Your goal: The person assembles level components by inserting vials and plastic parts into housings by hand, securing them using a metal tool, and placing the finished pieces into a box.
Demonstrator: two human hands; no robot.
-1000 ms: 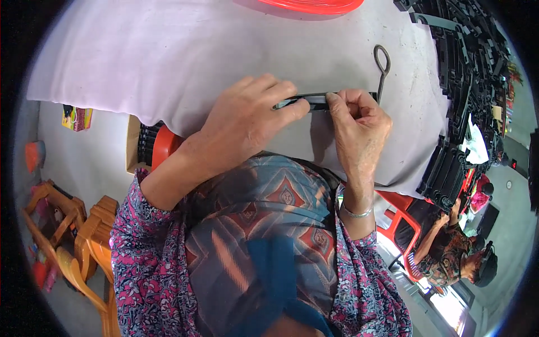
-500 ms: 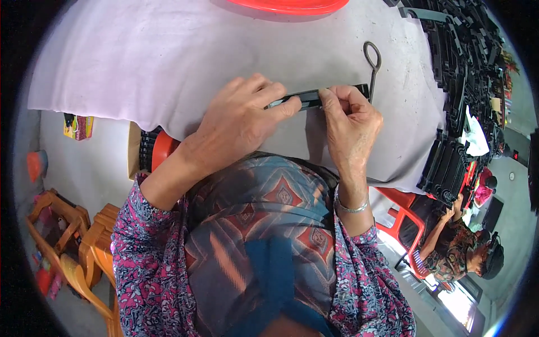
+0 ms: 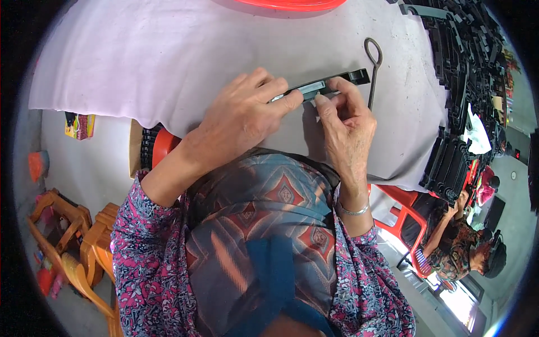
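Observation:
Between my hands, just above the cloth, a long narrow black plastic strip (image 3: 351, 77) slants up to the right, with a shiny grey inset along its middle. My left hand (image 3: 247, 109) pinches its left end between thumb and fingers, hiding that end. Around the strip's middle, my right hand (image 3: 351, 121) has its thumb at the near edge and its index finger on the far side; the other fingers are curled. A dark metal rod with a looped end (image 3: 373, 59) lies beyond my right hand, partly hidden by it.
A pale cloth (image 3: 140, 62) covers the table. A red basin (image 3: 292, 4) stands at the far edge. Black plastic parts (image 3: 466, 62) are heaped at right, with a neat stack (image 3: 446, 168) nearer. Another person (image 3: 455, 241) sits at right by a red chair (image 3: 398, 219). Wooden furniture (image 3: 84, 247) stands at left.
The strip's right end has tilted upward and away. My right thumb has slid off its top to the near edge, and that hand has shifted slightly left and down.

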